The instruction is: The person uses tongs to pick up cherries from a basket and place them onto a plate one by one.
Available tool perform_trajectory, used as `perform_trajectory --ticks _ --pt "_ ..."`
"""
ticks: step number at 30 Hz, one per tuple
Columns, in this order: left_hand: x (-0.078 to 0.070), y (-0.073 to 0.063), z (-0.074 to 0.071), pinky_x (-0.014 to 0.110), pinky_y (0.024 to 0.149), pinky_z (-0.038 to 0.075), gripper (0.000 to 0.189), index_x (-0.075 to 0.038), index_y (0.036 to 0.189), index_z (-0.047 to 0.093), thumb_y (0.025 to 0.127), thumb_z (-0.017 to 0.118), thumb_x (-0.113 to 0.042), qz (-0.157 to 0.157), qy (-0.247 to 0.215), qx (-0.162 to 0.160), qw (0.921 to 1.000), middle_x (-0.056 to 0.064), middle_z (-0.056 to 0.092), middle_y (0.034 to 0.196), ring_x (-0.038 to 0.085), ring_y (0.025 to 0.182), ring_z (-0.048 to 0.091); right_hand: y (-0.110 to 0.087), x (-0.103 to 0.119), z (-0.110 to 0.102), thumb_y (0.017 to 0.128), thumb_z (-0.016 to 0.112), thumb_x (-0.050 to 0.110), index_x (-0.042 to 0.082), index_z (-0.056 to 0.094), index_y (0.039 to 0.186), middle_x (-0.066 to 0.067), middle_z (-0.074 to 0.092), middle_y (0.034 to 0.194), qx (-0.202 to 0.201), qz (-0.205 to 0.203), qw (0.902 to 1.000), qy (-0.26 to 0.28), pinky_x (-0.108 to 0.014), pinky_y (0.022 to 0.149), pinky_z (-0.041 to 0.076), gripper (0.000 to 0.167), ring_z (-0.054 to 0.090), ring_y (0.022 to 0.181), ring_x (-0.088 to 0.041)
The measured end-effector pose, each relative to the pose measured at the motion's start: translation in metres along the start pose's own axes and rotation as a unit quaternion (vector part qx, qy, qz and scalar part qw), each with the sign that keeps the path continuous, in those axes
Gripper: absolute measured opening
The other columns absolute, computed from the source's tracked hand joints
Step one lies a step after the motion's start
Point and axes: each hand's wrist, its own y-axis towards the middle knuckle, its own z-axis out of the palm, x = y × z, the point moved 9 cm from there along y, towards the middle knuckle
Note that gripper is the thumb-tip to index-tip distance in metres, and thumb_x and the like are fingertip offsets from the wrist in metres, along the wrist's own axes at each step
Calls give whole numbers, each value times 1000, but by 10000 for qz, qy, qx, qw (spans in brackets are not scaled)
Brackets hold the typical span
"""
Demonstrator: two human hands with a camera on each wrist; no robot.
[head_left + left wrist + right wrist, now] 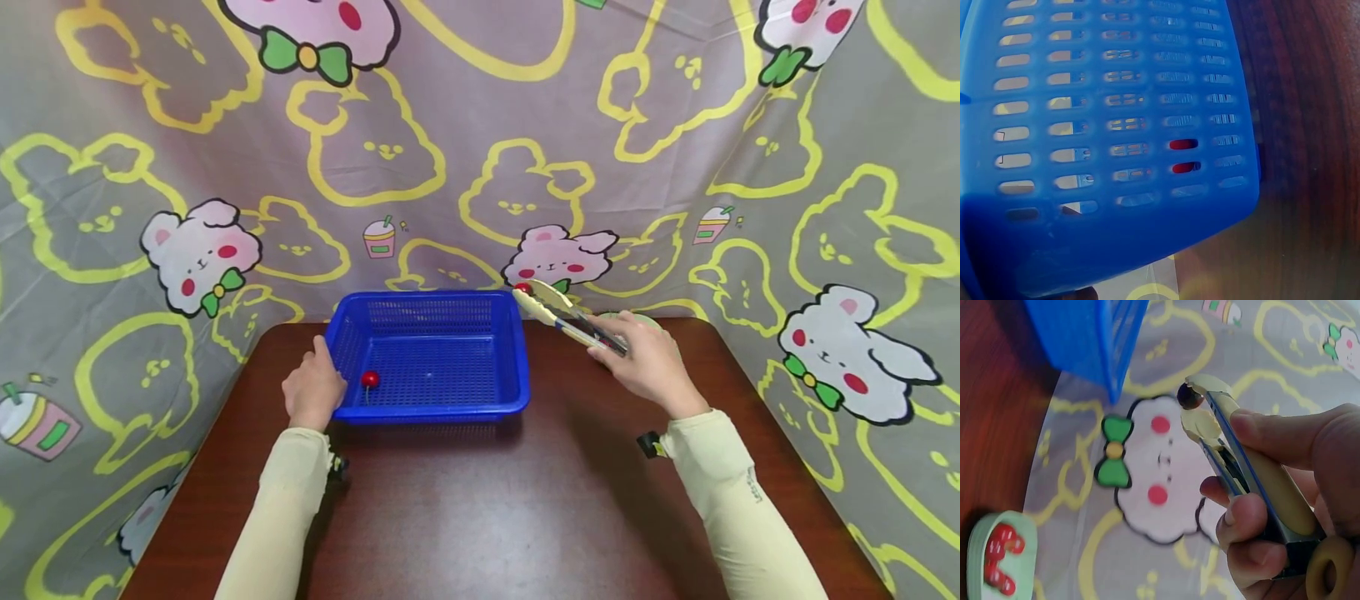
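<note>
Thumb and fingers of my right hand [643,357] squeeze a pair of tongs [1275,494] with cream-coloured tips. Between those tips sits a red cherry [522,288], dark in the right wrist view, raised near the far right corner of the blue plastic basket [435,413]. My left hand [313,388] grips the basket's left rim. Inside the basket, near its front left corner, lies another red cherry [370,380] with a stem. The left wrist view shows red through slots in the basket wall [1141,228].
Behind my right hand stands a pale green bowl [1030,550] holding several red cherries [1002,540]. The basket rests on a dark brown table [450,508]. A patterned cloth [465,100] hangs around its back and sides.
</note>
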Motion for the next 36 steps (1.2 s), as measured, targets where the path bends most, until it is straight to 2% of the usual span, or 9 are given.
perform_trajectory --ticks 9,17,28,36 --pt "2 0 1 63 76 51 74 5 155 23 95 62 -15 35 -29 -70 10000 37 58 122 55 95 66 -25 -53 -24 88 82 22 10 70 133 -12 67 94 -193 500 9983 -243 -37 61 34 48 47 68 -24" --pt "2 1 1 63 76 52 74 4 154 24 95 63 -15 77 -26 -123 9999 36 59 120 55 94 66 -45 -94 -29 93 77 26 8 66 138 -17 67 103 -66 1102 9934 -304 -37 62 32 50 49 73 -28" --pt "1 0 0 63 75 52 73 4 153 24 94 62 -14 54 7 -80 10000 36 59 119 55 93 66 -56 -121 -24 92 77 25 6 66 138 -16 65 95 -13 1391 9895 -399 -38 65 33 51 49 71 -26" --pt "1 0 -1 64 76 51 72 4 153 24 94 61 -15 64 -2 -87 9999 36 59 119 56 94 66 -62 -135 -21 94 76 31 7 66 138 -22 68 107 79 1552 9868 -459 -43 62 40 52 56 76 -31"
